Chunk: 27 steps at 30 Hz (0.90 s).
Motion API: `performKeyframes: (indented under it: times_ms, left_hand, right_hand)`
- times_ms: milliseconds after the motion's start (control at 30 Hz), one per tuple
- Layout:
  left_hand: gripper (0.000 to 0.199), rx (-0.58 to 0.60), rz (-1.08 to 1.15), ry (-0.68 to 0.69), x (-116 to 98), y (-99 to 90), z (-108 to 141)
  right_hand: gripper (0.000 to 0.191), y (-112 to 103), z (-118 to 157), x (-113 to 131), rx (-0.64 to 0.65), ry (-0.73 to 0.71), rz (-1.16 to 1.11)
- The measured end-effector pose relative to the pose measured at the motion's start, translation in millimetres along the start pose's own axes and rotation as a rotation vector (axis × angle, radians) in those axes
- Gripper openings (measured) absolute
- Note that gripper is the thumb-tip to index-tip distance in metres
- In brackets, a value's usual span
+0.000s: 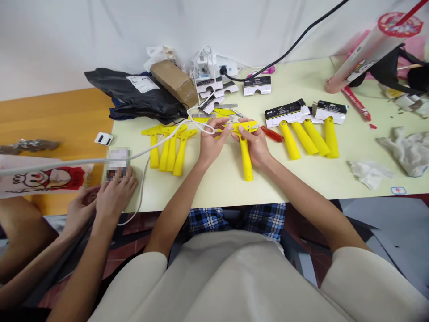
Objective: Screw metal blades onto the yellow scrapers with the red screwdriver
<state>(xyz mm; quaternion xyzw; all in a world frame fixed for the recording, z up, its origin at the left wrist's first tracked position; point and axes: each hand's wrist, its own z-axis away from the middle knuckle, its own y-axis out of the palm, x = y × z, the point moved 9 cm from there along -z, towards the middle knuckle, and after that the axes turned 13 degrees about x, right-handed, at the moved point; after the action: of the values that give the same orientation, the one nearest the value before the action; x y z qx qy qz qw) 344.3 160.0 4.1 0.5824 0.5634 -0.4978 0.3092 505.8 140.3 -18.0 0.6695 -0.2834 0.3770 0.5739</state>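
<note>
A yellow scraper [247, 161] is upright between my hands at the middle of the table, its handle pointing toward me. My right hand [258, 145] is closed around its head, the thumb lying across the front. At the left end of the head, my left hand [212, 142] pinches with thumb and fingers; any small part between them is hidden. Right of my hands lies a screwdriver with a red handle [272, 134]. More yellow scrapers [181, 154] lie in a group to the left. Loose metal blades [226, 106] and yellow pieces lie just behind my hands.
Several scrapers with black-and-white cards [284, 112] lie at right. More cards [257, 85], a power strip [223, 65], a cardboard box [174, 82] and a black bag [144, 96] stand behind. A white cable [161, 144] crosses the left side. Another person's hands [115, 190] work at left; a tall cup [368, 53] stands right.
</note>
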Motion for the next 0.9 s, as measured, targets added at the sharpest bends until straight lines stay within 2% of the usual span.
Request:
performKeyframes:
  times_ms: [267,500,700,833,900]
  left_hand:
    - [0.034,0.048,-0.129,0.105,-20.9,-0.6,1.3]
    - [0.041,0.068,-0.116,0.061,-8.5,-0.5,-2.3]
    - [0.04,0.056,-0.09,0.07,-4.1,-2.2,-1.0]
    - [0.034,0.114,-0.18,0.009,-2.4,7.7,-5.6]
    - [0.043,0.152,-0.215,-0.015,-2.9,13.8,-9.5]
  right_hand:
    - [0.043,2.5,0.3,-7.2,0.031,0.048,0.001]
    - [0.046,4.4,2.6,-7.5,0.052,0.08,-0.003]
    - [0.041,7.3,2.4,-9.2,0.082,0.106,-0.039]
    - [0.042,5.2,1.9,-12.0,0.066,0.106,-0.07]
    - [0.045,4.4,1.6,-13.5,0.061,0.11,-0.071]
